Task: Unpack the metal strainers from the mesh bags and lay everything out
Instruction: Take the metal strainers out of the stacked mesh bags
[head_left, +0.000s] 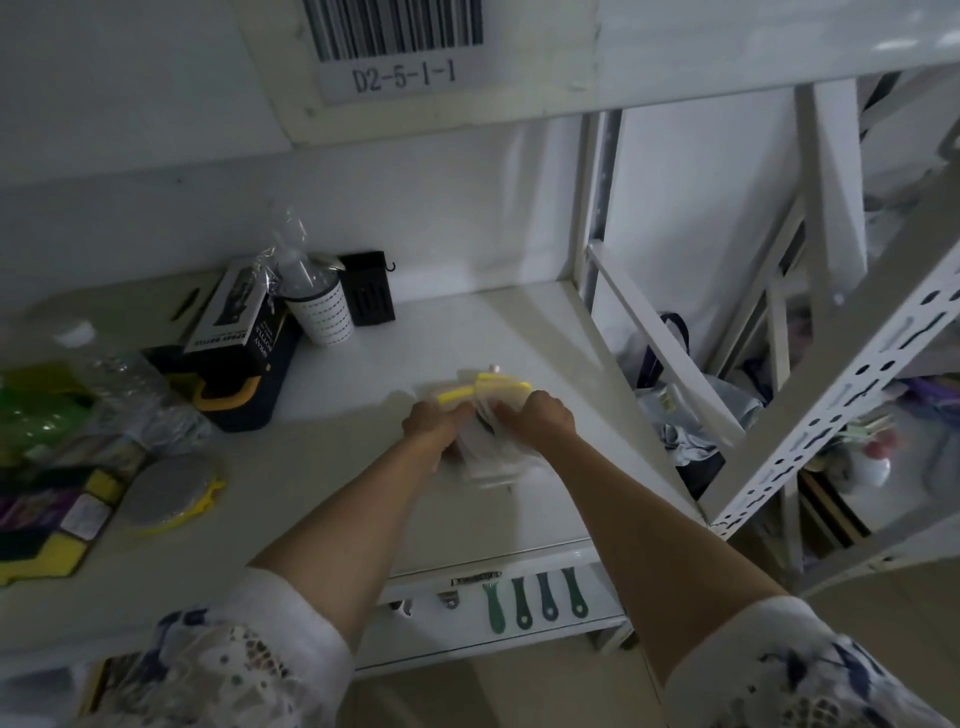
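Note:
Both my hands grip a pale mesh bag over the white shelf. My left hand holds its left side and my right hand holds its right side. A yellow-handled strainer sticks out of the bag just beyond my fingers; its metal part is mostly hidden and blurred. Another round metal strainer with a yellow rim lies flat on the shelf at the left.
A dark box with a spray-bottle carton, a wrapped dotted white cup and a black holder stand at the back left. Packaged sponges crowd the left edge. Peelers hang below the shelf front. A shelf upright rises at right.

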